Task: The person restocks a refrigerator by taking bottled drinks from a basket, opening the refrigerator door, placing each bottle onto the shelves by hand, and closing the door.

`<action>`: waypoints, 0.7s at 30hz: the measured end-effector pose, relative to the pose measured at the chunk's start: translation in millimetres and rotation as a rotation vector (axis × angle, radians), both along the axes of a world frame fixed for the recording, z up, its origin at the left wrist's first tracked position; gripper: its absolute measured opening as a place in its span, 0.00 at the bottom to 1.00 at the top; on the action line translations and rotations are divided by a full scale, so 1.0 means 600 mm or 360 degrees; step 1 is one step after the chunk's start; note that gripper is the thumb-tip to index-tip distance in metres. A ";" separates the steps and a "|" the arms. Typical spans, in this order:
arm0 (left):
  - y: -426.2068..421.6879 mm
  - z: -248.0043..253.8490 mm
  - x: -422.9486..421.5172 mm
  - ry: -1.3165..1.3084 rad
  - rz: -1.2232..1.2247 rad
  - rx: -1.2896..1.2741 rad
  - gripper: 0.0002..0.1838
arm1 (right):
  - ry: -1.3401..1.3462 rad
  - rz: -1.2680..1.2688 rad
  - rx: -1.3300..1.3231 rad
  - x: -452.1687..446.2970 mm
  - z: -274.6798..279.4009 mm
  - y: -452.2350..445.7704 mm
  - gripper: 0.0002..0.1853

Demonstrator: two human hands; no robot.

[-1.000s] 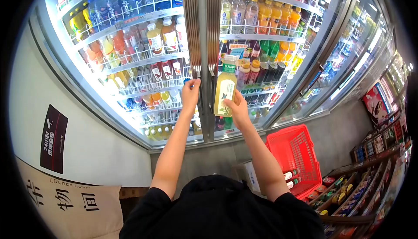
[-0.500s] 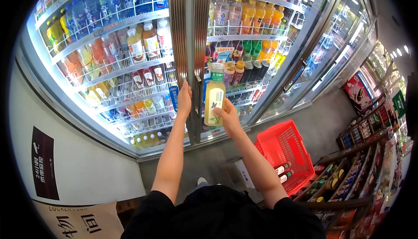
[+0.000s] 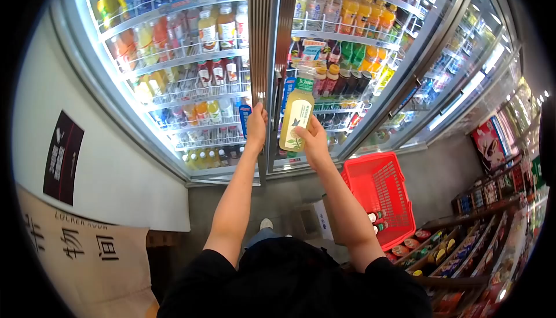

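Observation:
My right hand [image 3: 316, 144] is closed around the lower part of a bottle of pale yellow tea [image 3: 299, 118], with a green band at the neck and a white leaf label. The bottle stands nearly upright, tilted a little to the right, in front of the right glass door. My left hand [image 3: 257, 125] is wrapped round the edge handle of the left fridge door [image 3: 259, 46]; its fingertips are partly hidden. Behind the glass, shelves hold rows of drinks, among them orange juice bottles [image 3: 348, 12] and dark cans [image 3: 351, 84].
A red shopping basket [image 3: 410, 202] stands on the floor to my right, with bottles [image 3: 377, 220] inside. Snack shelves [image 3: 463, 248] line the lower right. A white wall panel [image 3: 127, 167] is at left, and a small box [image 3: 317, 220] lies near my foot.
My view has shifted, so the fridge sits further right and higher. My left hand stays on the door handle, and the tea bottle in my right hand has tilted slightly more to the right.

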State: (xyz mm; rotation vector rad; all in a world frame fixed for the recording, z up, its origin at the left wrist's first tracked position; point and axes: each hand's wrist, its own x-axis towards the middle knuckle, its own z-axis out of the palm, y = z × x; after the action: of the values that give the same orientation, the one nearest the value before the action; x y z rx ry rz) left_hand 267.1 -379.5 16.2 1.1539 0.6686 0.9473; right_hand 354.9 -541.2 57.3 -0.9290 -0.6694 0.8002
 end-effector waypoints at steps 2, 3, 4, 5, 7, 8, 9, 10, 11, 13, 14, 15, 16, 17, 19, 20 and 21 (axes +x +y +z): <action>-0.029 -0.006 -0.030 -0.0018 0.0026 -0.0019 0.27 | -0.0033 0.0049 0.0036 -0.009 -0.007 -0.017 0.30; -0.047 -0.003 -0.046 -0.0032 0.0018 -0.0046 0.26 | -0.0036 0.0087 0.0038 -0.017 -0.003 -0.028 0.30; -0.067 -0.003 -0.062 -0.0047 0.0049 -0.0031 0.26 | -0.0052 0.0099 0.0034 -0.026 0.000 -0.041 0.30; -0.088 -0.004 -0.078 -0.0039 0.0087 -0.0037 0.26 | -0.0061 0.0111 0.0026 -0.037 0.000 -0.056 0.29; -0.122 0.003 -0.109 0.0018 0.0173 -0.0018 0.25 | -0.0041 0.0177 0.0026 -0.057 0.002 -0.078 0.30; -0.141 0.005 -0.126 0.0018 0.0177 -0.0027 0.24 | -0.0055 0.0198 0.0040 -0.066 0.002 -0.089 0.30; -0.160 0.006 -0.141 0.0028 0.0206 -0.0030 0.24 | -0.0067 0.0216 0.0050 -0.078 0.002 -0.101 0.30; -0.175 0.009 -0.154 0.0049 0.0278 -0.0002 0.24 | -0.0072 0.0237 0.0047 -0.088 0.003 -0.112 0.30; -0.191 0.012 -0.167 0.0075 0.0342 0.0025 0.24 | -0.0055 0.0253 0.0042 -0.098 0.004 -0.124 0.30; -0.219 0.017 -0.198 0.0055 0.0331 0.0048 0.24 | -0.0133 0.0333 0.0012 -0.116 0.010 -0.148 0.31; -0.233 0.022 -0.212 0.0083 0.0363 0.0029 0.24 | -0.0122 0.0355 0.0017 -0.128 0.013 -0.157 0.32; -0.249 0.030 -0.226 0.0109 0.0396 0.0009 0.25 | -0.0120 0.0361 0.0024 -0.138 0.014 -0.164 0.32; -0.263 0.032 -0.243 0.0148 0.0437 -0.0001 0.25 | -0.0149 0.0379 0.0017 -0.148 0.013 -0.172 0.33; -0.277 0.032 -0.259 0.0145 0.0455 -0.0002 0.25 | -0.0179 0.0403 0.0006 -0.157 0.012 -0.178 0.33; -0.303 0.032 -0.295 0.0119 0.0574 0.0070 0.25 | -0.0179 0.0456 0.0028 -0.177 0.008 -0.187 0.35; -0.317 0.031 -0.313 0.0082 0.0660 0.0018 0.24 | -0.0179 0.0485 0.0033 -0.186 0.005 -0.191 0.35; -0.328 0.028 -0.329 0.0082 0.0690 0.0011 0.24 | -0.0179 0.0517 0.0039 -0.195 0.003 -0.194 0.35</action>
State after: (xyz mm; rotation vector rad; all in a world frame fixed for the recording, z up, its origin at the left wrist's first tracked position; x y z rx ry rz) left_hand 69.5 -576.4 33.3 1.0611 0.9821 1.2868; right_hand 238.1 -657.4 59.1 -0.8585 -0.9419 1.0291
